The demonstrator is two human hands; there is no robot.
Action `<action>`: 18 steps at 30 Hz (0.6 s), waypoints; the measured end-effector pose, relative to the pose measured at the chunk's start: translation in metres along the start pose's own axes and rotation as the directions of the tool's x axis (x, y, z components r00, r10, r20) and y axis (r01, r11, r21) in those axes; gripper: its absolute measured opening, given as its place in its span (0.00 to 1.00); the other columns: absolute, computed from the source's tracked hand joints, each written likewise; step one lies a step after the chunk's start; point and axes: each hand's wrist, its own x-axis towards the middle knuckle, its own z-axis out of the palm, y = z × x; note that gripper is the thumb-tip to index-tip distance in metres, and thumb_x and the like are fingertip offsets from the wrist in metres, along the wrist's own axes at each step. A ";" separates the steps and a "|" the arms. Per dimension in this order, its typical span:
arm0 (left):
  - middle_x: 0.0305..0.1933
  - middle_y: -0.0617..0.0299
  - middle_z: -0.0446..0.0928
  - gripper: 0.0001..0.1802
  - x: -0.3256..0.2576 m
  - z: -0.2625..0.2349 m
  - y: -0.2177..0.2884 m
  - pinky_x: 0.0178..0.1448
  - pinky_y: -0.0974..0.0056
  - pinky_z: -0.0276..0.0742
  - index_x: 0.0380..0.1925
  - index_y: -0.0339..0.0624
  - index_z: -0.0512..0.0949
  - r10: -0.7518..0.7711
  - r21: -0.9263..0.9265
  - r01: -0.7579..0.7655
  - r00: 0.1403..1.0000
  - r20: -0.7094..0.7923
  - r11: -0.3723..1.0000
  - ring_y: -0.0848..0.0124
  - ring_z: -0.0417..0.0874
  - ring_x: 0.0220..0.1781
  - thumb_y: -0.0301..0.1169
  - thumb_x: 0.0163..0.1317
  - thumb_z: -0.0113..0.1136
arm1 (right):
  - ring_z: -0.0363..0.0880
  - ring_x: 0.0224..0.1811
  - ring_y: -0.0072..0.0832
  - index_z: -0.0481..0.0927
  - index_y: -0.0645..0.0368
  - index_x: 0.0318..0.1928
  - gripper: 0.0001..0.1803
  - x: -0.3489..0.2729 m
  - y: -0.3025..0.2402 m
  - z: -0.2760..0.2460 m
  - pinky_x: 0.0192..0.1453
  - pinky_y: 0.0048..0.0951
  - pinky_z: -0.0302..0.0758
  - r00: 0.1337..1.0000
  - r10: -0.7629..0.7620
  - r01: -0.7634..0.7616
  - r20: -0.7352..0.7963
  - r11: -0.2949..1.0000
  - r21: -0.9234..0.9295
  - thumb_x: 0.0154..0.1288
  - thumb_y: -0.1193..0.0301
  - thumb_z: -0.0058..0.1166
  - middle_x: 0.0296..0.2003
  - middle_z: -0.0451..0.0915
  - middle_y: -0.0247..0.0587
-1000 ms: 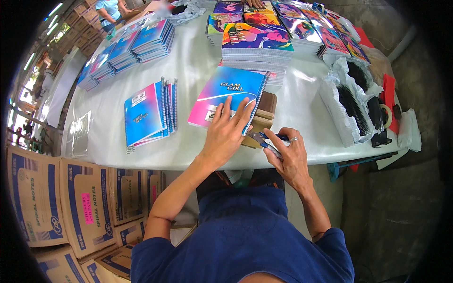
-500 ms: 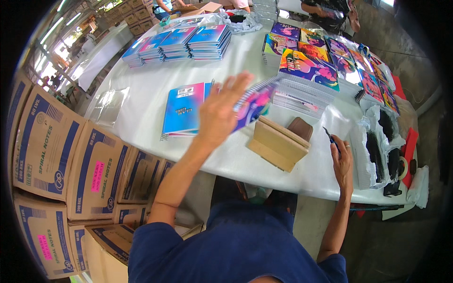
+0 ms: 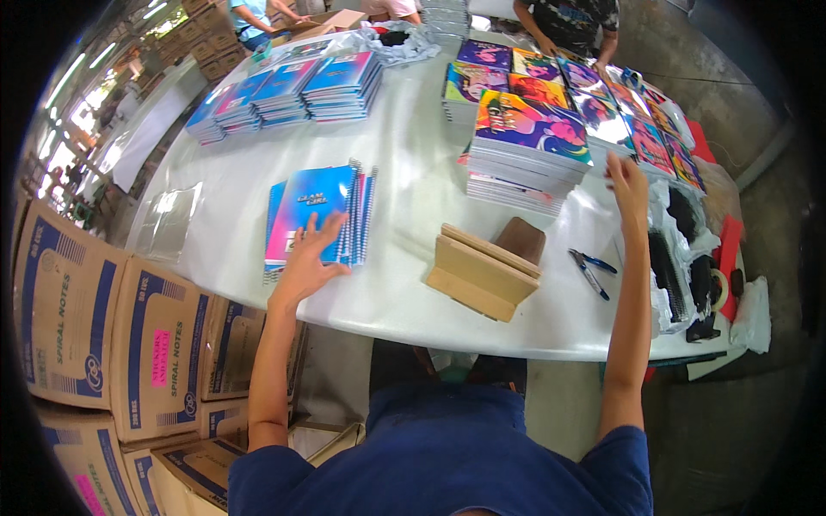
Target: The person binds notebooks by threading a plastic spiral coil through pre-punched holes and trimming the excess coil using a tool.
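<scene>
My left hand (image 3: 311,258) lies with fingers spread on a blue and pink spiral notebook (image 3: 323,193), the top of a small, uneven pile at the table's left front. Nothing shows in my right hand (image 3: 627,179), raised over the right side of the table with its fingers loosely bent and a little apart. It is just right of a tall stack of books with colourful illustrated covers (image 3: 532,127), apart from it. Blue-handled pliers (image 3: 592,272) lie with their handles spread, left of my right forearm.
A cardboard stand (image 3: 482,273) and a brown block (image 3: 520,239) sit at the front middle. Black binding coils (image 3: 667,275) in white wrapping are at right. Finished notebook piles (image 3: 340,82) stand at back left. Cartons (image 3: 73,310) fill the left. A co-worker (image 3: 572,26) stands across the table.
The notebook that was in my left hand now lies on the left pile. My right hand has let go of the pliers and moved forward toward the illustrated stack.
</scene>
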 end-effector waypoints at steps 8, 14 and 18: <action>0.74 0.58 0.61 0.36 0.020 0.021 0.038 0.77 0.45 0.46 0.66 0.53 0.69 0.158 -0.099 -0.204 0.923 -0.350 0.974 0.50 0.47 0.80 0.26 0.55 0.67 | 0.73 0.24 0.24 0.75 0.63 0.27 0.31 0.070 -0.002 0.025 0.26 0.28 0.76 0.901 0.377 -0.343 0.214 0.922 -0.182 0.42 0.50 0.77 0.24 0.74 0.35; 0.73 0.58 0.64 0.34 0.049 0.031 0.073 0.76 0.52 0.53 0.65 0.53 0.71 0.214 -0.258 -0.343 0.881 -0.421 0.903 0.50 0.51 0.79 0.22 0.56 0.65 | 0.70 0.20 0.20 0.76 0.59 0.21 0.22 0.072 -0.018 0.024 0.24 0.29 0.78 0.894 0.389 -0.351 0.223 0.916 -0.193 0.48 0.58 0.75 0.19 0.70 0.29; 0.73 0.56 0.64 0.37 0.074 0.034 0.109 0.76 0.52 0.54 0.67 0.55 0.68 0.261 -0.312 -0.394 0.882 -0.391 0.865 0.49 0.53 0.78 0.22 0.56 0.65 | 0.73 0.22 0.24 0.78 0.65 0.26 0.20 0.069 -0.025 0.019 0.23 0.33 0.82 0.892 0.412 -0.387 0.187 0.908 -0.159 0.47 0.64 0.76 0.21 0.72 0.33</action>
